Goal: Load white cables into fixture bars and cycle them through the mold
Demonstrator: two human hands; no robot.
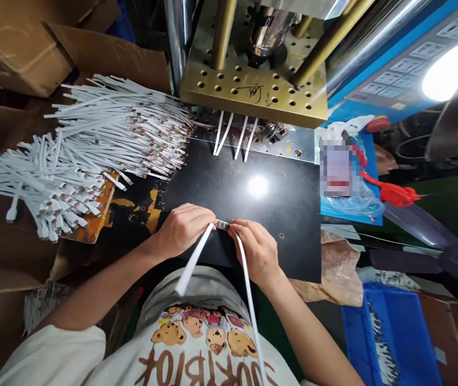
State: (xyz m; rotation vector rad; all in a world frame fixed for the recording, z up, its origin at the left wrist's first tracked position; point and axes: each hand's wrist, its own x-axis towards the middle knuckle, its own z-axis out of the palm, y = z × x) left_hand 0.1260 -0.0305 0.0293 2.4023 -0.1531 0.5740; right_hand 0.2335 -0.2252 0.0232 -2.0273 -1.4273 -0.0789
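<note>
Near the front of the black table top, my left hand (pixel 186 229) is closed in a pinch at the end of a flat white cable (pixel 195 258), whose strip slants down toward my shirt. My right hand (pixel 260 251) pinches another flat white cable length (pixel 248 287) that runs down past my chest. Between my fingertips shows a small shiny metal connector piece (pixel 223 225); whether it is one part or two meeting ends I cannot tell. Several white cable strips (pixel 224 134) stick out from under the brass-coloured press plate (pixel 220 99) ahead of my hands.
At the left lie big heaps of white cables with metal ends (pixel 120 123). The black table (pixel 293 214) lies under my hands. Steel and brass posts (pixel 224 32) rise from the press. A blue bin (pixel 397 332) stands low at the right, near a fan blade (pixel 417 225). Cardboard boxes (pixel 15 48) are at left.
</note>
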